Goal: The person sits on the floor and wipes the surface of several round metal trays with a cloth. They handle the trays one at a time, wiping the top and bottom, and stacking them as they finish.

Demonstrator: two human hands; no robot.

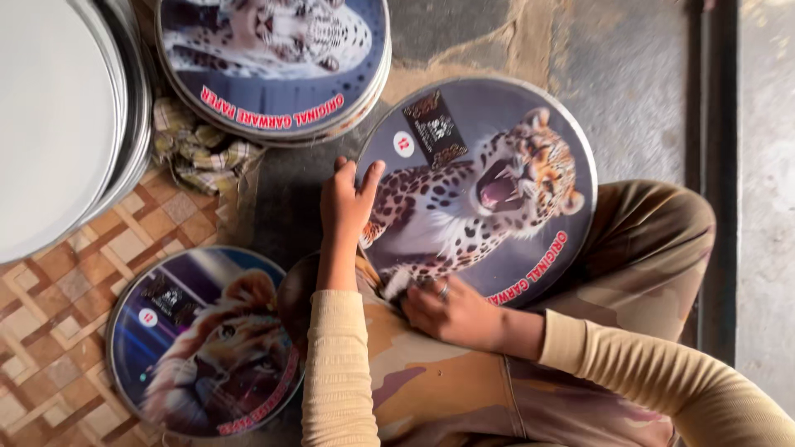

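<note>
Head view, person seated on the floor (464,41) with camouflage-patterned trousers (431,381) and cream long sleeves; a round disc with a leopard print (497,174) rests tilted across the lap and knee, metal rim visible around its edge, picture side up, upper edge reaching over the grey floor; left hand (346,203) lies on the disc's left rim, fingers spread and pressed flat, thumb on the printed face, not clenched, steadying rather than gripping round it; right hand (454,313) sits at the disc's lower edge near the lap, fingers curled onto the rim, a ring on one finger; whether it pinches the rim or just presses on it, cannot tell; a small dark rectangular label and a small round white sticker sit on the disc's upper left part.

Around it: a second round disc with a lion print (203,339) lies flat at lower left, on a brown patterned mat (58,323), just beside the left forearm, untouched; a stack of leopard-print discs (277,62) lies at top centre, partly cut off by the frame edge, well apart from both hands; a stack of plain white round discs (58,116) at upper left, also cut off; a crumpled checked cloth (199,153) lies between the two stacks, near the mat edge; a dark vertical strip (716,165) runs down the right side of the view.
</note>
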